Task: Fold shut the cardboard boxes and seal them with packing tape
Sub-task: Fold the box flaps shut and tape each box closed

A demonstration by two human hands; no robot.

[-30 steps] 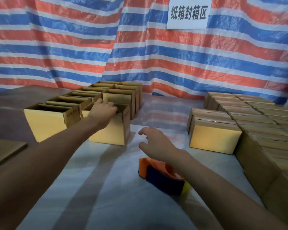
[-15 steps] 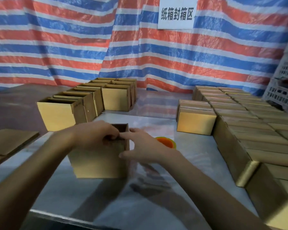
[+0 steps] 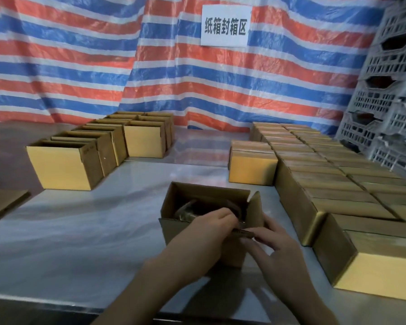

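An open cardboard box (image 3: 174,231) stands on the table in front of me, its flaps up and dark contents showing inside. My left hand (image 3: 211,225) rests on the near rim and pinches the near flap. My right hand (image 3: 271,238) grips the same near flap at the box's right corner, beside the raised right flap (image 3: 256,212). The tape dispenser is hidden from view.
A row of open boxes (image 3: 63,165) stands at the back left. Closed boxes (image 3: 338,184) fill the right side in rows, one single box (image 3: 252,171) nearer the middle. Grey plastic crates (image 3: 389,102) rise at far right. Flat cardboard (image 3: 2,202) lies at left. Striped tarp behind.
The box has been drawn from the open row toward me and to the right. Both hands now hold its near flap. The orange tape dispenser is no longer visible.
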